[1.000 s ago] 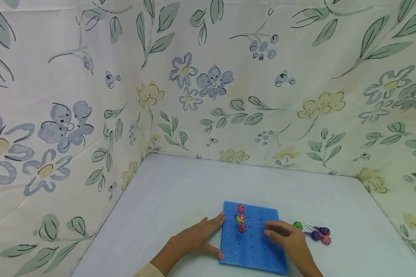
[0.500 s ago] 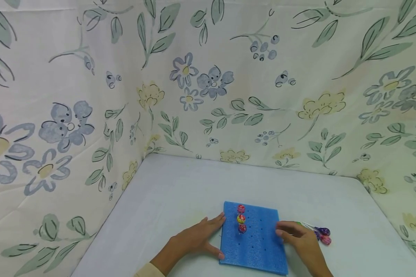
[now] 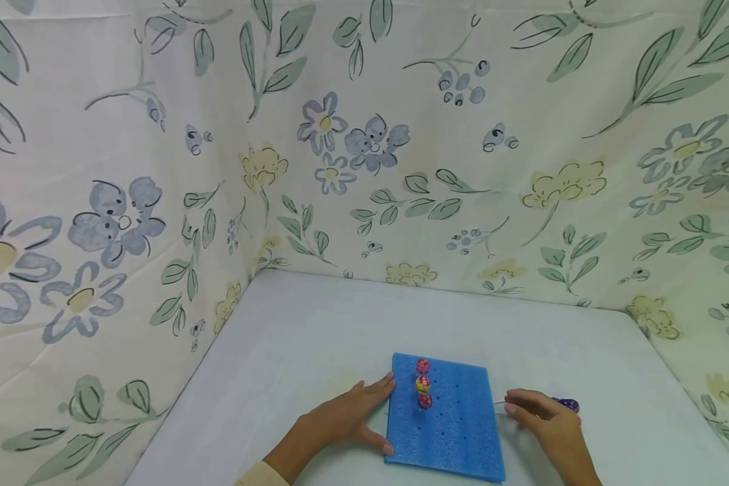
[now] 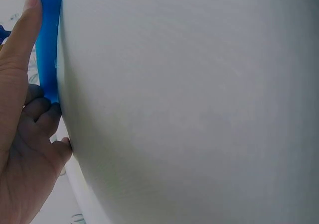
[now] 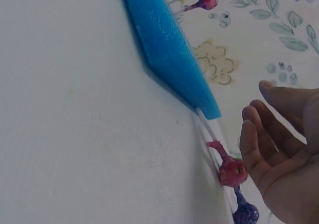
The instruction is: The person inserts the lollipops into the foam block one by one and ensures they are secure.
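My left hand [image 3: 346, 422] rests along the left edge of a blue foam board [image 3: 462, 439], fingers and thumb spread against its side. Three wrapped lollipops stand in a column in the board: a pink one [image 3: 422, 366], a yellow and red one [image 3: 422, 384] and a dark red one [image 3: 424, 401]. Just off the board's right edge, my right hand [image 3: 549, 425] hovers over loose lollipops, fingers slightly bent and thumb apart, holding nothing. Below its fingers in the right wrist view lie a pink lollipop [image 5: 233, 173] and a purple one [image 5: 246, 213]. The hand hides most of the pile in the head view.
Small dark holes in rows dot the foam board. It lies on a white-covered table [image 3: 316, 324]. Floral cloth [image 3: 389, 223] hangs behind the table and along both sides.
My right hand has moved right, from above the board to over the loose lollipops, now covering most of them. The left hand and the board have stayed in place.
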Tool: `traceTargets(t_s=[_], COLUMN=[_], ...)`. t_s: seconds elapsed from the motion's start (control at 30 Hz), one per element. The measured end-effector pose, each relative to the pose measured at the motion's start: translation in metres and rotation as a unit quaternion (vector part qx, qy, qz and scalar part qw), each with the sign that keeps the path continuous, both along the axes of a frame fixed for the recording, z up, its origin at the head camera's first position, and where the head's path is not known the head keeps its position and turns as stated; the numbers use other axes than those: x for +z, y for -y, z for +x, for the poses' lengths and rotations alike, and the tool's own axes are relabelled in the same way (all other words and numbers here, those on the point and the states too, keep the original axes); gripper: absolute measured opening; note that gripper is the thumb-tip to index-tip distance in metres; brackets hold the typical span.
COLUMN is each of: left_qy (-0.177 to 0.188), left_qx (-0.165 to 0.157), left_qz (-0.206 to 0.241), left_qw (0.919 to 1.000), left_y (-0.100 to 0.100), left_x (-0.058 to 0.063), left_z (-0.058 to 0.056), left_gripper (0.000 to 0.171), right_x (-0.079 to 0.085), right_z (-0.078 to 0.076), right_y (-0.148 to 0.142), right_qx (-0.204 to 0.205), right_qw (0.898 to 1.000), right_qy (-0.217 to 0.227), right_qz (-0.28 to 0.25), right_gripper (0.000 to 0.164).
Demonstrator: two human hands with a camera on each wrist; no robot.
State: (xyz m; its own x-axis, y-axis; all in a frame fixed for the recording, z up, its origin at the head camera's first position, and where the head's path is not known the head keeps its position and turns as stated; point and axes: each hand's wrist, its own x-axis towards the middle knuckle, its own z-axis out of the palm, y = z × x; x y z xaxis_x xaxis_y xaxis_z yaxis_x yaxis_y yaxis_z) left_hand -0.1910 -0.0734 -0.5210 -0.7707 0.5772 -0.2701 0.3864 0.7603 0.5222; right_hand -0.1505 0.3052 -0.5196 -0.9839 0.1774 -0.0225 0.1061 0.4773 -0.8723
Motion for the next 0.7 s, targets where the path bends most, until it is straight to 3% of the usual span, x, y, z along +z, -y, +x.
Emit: traceTargets(t_s=[0.4,0.5,0.7], left_qy=[0.0,-0.001,0.001], left_qx=[0.002,0.002,0.006], left_qz=[-0.004,-0.004,-0.005], left_qw=[1.0,1.0,1.0], left_y=[-0.001,-0.001,0.0], left_x=[0.001,0.0,-0.002], left_z=[0.0,-0.001,-0.001], left_gripper=[0.111,0.111,0.112], right_x=[-0.002,-0.003,-0.002], right_z=[0.005,0.005,0.001], right_y=[-0.021,-0.025,-0.032], right_qx=[0.006,-0.005,-0.051], right_qw=[0.997,0.999,0.996], right_qy=[-0.036,-0.017,0.065], right_qz=[0.061,0.049,0.039], right_gripper=[0.035,0.038,0.053])
